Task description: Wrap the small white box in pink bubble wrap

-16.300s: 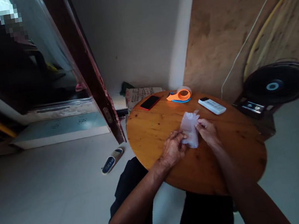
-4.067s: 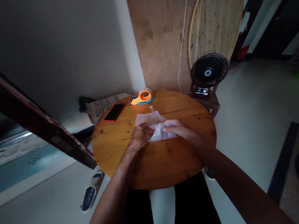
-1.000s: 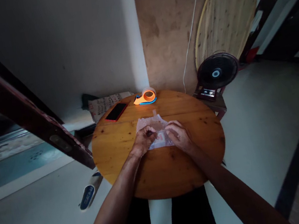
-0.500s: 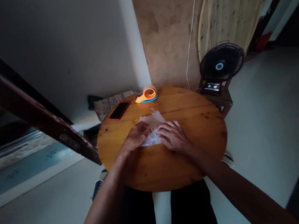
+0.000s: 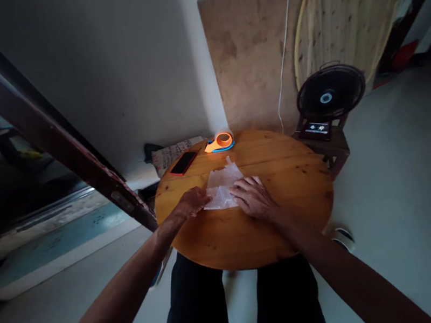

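A translucent whitish plastic sheet or bag [image 5: 222, 189] lies flat on the round wooden table [image 5: 296, 203], a narrow strip sticking up from its far edge. At its left edge is my left hand [image 5: 194, 201], its fingers closed on the plastic. My right hand [image 5: 250, 195] rests palm down over the right side, fingers spread across the sheet. Beyond the sheet stands an orange and blue tape dispenser [image 5: 220, 142] near the table's far edge. To its left lies a phone with a red edge [image 5: 183, 163].
Printed packaging [image 5: 169, 155] shows behind the table's far left edge. A dark fan [image 5: 330, 93] stands on a small stool [image 5: 336, 148] to the right. Wooden boards lean on the wall, with a white cord hanging down. A dark door frame rises at left.
My left hand has moved left, from over the plastic to its left edge, uncovering more of it. My right hand stays on the right side. The whole view has shifted slightly.
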Demonstrator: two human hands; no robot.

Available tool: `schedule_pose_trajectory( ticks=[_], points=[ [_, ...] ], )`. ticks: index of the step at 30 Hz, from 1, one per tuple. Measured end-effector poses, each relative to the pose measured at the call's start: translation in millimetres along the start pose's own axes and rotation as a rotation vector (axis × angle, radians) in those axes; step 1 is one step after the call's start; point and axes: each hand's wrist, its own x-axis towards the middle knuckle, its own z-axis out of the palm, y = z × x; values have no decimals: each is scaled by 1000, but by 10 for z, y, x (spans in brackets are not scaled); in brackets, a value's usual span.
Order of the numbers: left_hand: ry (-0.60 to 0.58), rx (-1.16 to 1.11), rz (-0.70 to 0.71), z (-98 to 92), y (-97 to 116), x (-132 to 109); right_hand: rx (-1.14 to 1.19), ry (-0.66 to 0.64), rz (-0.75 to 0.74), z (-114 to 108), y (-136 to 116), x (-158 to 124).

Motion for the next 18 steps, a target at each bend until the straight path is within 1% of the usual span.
schedule_pose_trajectory(
  ticks=[1, 2, 3, 4, 8, 11, 15, 18],
  points=[
    [-6, 16, -96, 13, -1, -18, -15, -3, -4, 3, -1, 0],
    [-11, 25, -159, 35, 5, -34, -33, -10, -10, 3, -2, 3],
    [-17, 31, -211, 63, 16, -45, -52, -20, -16, 2, -3, 6],
    [-19, 9, -234, 95, 32, -54, -70, -30, -23, -2, -5, 11],
    [-34, -129, -277, 193, 126, -78, -108, -41, -26, -17, -13, 32],
    [-23, -229, -274, 229, 180, -115, -99, -35, -28, -16, -13, 36],
    [-26, -398, -248, 295, 171, -180, -78, -19, -36, -11, -8, 29],
    [-21, -477, -236, 348, 147, -216, -84, -23, -31, -12, -10, 27]
  ],
)
